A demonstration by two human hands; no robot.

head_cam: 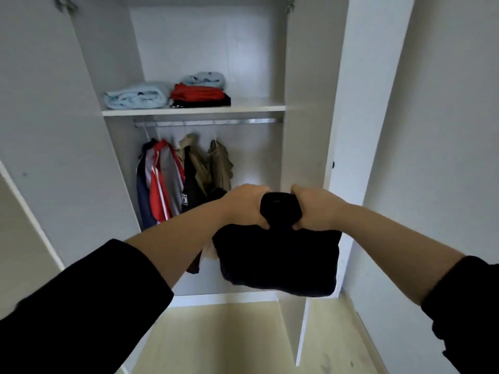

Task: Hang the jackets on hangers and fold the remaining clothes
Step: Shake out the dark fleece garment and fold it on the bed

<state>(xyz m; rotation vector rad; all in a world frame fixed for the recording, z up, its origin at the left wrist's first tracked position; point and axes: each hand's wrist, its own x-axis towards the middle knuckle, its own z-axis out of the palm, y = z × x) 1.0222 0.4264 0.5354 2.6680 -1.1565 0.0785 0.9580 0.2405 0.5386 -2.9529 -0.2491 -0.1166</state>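
Folded clothes [199,97] on shelf [256,107]

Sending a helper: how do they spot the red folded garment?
In the open white wardrobe, look on the white shelf above the metal rail. The red folded garment lies stacked between a black garment below and a pale blue cloth above, the shelf's only red item.

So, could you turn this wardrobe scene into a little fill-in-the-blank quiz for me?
1. The left hand and right hand both grip a folded garment whose colour is ____.
2. On the shelf, the stack has a ____ layer between light blue on top and black below.
3. The jackets hang bunched toward the ____ end of the rail.

Missing words: black; red; left.
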